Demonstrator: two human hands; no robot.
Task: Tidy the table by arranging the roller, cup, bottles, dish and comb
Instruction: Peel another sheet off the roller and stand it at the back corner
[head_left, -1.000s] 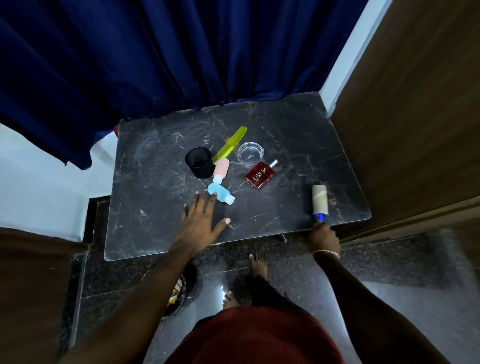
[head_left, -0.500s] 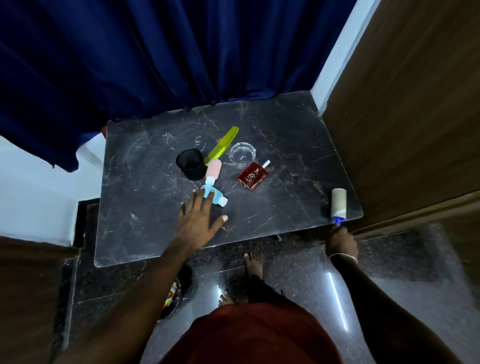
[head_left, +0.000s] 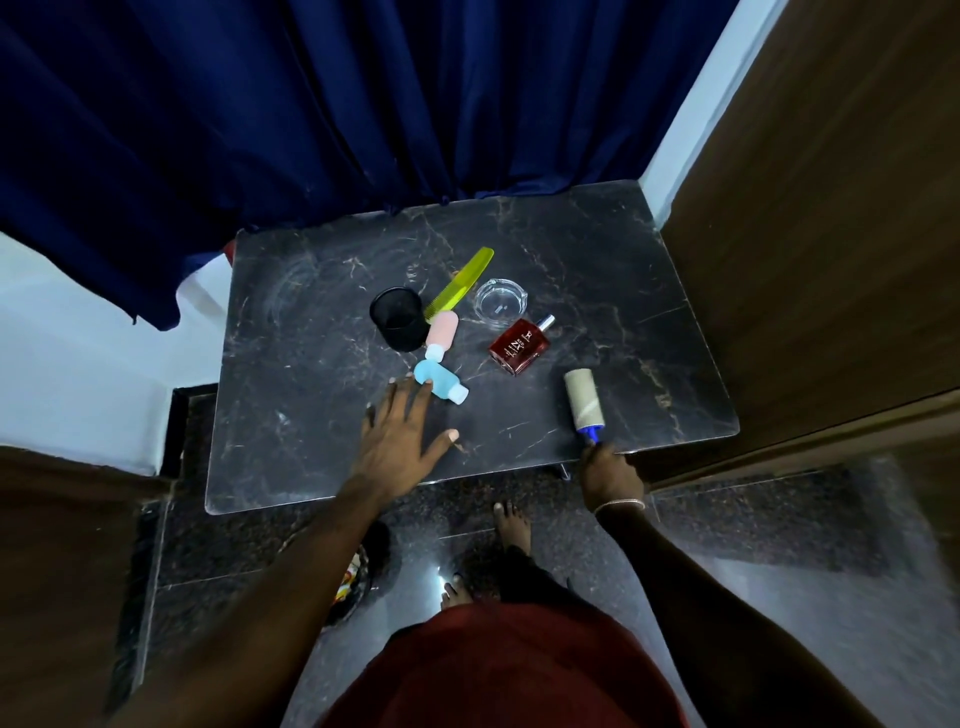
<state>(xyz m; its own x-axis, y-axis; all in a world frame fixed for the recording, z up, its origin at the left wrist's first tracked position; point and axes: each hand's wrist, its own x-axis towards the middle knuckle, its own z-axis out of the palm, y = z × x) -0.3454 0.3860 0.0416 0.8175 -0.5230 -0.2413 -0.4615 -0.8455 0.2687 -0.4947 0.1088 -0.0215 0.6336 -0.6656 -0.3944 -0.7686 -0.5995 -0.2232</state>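
— Head view first: where did the hands sit?

— Left hand (head_left: 397, 441) lay flat on the dark marble worktop (head_left: 311, 415), fingers spread wide and holding nothing. Its fingertips (head_left: 426, 383) touched the bottom end of the blue bottle (head_left: 440, 382), which lay on its side.

— And the right?

— Right hand (head_left: 610, 470) was at the near edge of the worktop, closed around the blue handle of the lint roller (head_left: 582, 402). The roller's pale barrel lay on the worktop, pointing away from the person.

— What about everything else?

— A pink bottle (head_left: 441, 335) lay on its side just beyond the blue one, its cap end nearly meeting it. The black cup (head_left: 399, 319) stood upright, touching the pink bottle on the left. A yellow-green comb (head_left: 460, 285) lay diagonally behind them, its near end by the cup and the pink bottle. The clear glass dish (head_left: 500, 302) sat to the right of the comb, and the red perfume bottle (head_left: 519, 345) lay flat just near of the dish, its silver spray top pointing toward the far right.

— Surroundings?

— A dark blue curtain (head_left: 337, 114) hung behind the worktop, and a wooden panel (head_left: 831, 234) stood on the right.
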